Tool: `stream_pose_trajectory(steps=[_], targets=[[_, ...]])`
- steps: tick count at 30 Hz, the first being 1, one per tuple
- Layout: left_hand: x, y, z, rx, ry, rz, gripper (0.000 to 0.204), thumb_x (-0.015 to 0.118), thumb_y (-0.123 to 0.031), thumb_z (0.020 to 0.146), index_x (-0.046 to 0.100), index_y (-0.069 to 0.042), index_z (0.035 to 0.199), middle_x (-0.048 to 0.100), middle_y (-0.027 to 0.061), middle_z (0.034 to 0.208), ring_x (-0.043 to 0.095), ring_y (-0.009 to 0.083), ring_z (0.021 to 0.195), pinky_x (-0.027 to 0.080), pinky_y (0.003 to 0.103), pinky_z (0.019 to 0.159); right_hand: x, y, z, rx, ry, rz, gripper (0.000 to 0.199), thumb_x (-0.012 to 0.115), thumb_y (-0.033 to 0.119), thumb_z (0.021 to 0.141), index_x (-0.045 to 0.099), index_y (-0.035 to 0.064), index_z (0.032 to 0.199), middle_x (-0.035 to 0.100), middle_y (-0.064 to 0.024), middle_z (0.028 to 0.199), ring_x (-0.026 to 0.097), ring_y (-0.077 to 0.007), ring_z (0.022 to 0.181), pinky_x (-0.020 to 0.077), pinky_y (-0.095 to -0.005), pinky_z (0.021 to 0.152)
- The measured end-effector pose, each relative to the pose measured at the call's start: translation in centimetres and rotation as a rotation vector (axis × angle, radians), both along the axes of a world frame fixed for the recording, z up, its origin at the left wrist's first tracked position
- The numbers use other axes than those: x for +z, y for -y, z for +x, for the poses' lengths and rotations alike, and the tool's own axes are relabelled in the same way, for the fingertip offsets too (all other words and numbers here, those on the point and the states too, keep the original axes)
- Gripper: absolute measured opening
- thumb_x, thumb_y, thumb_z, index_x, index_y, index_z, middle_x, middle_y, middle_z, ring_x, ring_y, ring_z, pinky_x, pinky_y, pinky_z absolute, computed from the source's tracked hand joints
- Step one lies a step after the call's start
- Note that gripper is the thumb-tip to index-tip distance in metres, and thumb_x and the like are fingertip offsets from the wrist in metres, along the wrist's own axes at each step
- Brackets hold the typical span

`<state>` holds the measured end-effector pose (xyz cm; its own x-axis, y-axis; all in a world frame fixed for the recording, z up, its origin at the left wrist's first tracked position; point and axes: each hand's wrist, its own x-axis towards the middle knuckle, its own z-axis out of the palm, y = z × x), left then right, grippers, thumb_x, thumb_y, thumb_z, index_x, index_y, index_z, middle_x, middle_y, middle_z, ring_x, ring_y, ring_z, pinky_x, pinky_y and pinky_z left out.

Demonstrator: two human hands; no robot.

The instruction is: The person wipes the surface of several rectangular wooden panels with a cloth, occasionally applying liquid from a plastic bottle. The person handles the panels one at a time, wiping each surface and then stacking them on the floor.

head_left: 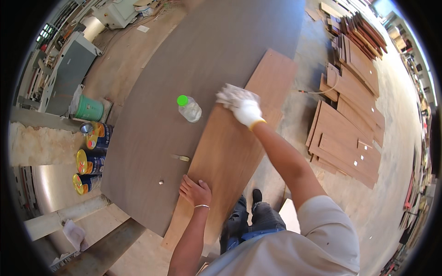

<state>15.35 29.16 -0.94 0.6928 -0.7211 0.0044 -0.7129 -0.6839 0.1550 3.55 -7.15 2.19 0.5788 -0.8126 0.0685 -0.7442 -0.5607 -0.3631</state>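
A long brown wood board [230,138] lies along the near edge of a large dark table panel [152,119]. My left hand [195,191] is bare and rests on the board's left edge, fingers stretched out. Further up the board, my right hand [246,108] wears a white knitted glove with a yellow cuff. Under its fingers is a crumpled pale rag [228,95], pressed on the board near its far left edge and slightly blurred. Left of it stands a clear plastic bottle [190,112] with a green cap. A small scraper-like blade [181,158] lies nearer my left hand.
A small metallic piece [161,182] lies on the panel. Beyond its left side are several cans [94,161], a green bucket [88,108] and a grey machine cabinet [71,76]. Stacked brown boards [343,138] cover part of the floor on the right, with a thin hose [322,92] alongside.
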Motion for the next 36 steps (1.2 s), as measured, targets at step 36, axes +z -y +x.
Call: stream_pose_trajectory(steps=[36], targets=[[3.1,5.8,-1.7,-0.317,0.034,0.157,0.073,0.061,-0.021,0.089,0.038,-0.004,0.157,0.031,0.0247,0.164,0.027,0.0451,0.152,0.014,0.062,0.125,1.9,-0.8,-11.7,0.189,0.214,0.057,0.057,0.078,0.013,0.070,0.063,0.0026,0.124,0.058,-0.0156,0.134,0.047,-0.0403,0.131,0.0333,-0.0547,0.115]])
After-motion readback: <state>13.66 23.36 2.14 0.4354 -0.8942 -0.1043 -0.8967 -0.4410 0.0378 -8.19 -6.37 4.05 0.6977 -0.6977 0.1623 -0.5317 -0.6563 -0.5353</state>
